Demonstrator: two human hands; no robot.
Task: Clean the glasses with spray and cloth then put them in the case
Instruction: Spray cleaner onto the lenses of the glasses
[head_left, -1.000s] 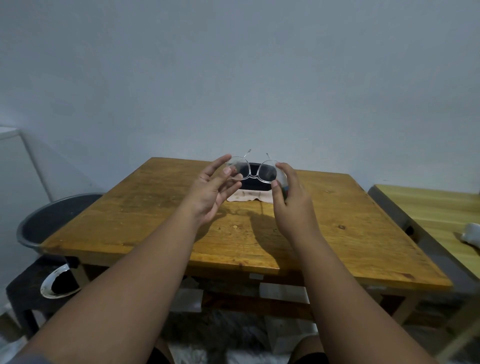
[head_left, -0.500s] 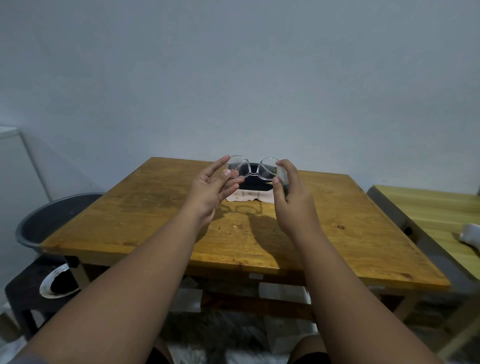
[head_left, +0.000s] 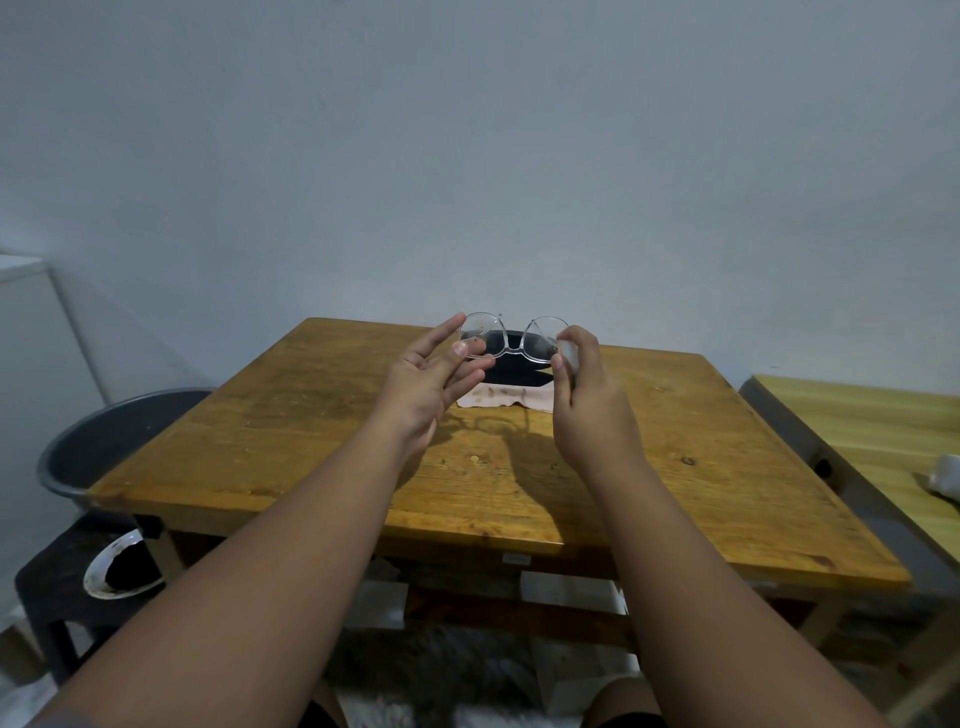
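Clear-framed glasses (head_left: 511, 343) hang in the air over the far middle of the wooden table (head_left: 311, 447), lenses facing me. My left hand (head_left: 428, 376) pinches the left lens rim between thumb and forefinger, the other fingers nearly straight. My right hand (head_left: 587, 405) pinches the right end of the frame with thumb and forefinger. Behind and below the glasses lies a black case (head_left: 511, 371), and a pink cloth (head_left: 501, 399) is spread in front of it. I see no spray bottle.
A grey basin (head_left: 119, 436) stands left of the table. Below it a white bowl (head_left: 122, 571) with dark contents sits on a black stool. A second, paler table (head_left: 857, 426) stands at the right with a white object (head_left: 945, 473) on it.
The glasses' temples, which stuck up behind the lenses a second ago, no longer show. Both hands stay at the frame's ends, and the glasses have risen slightly.
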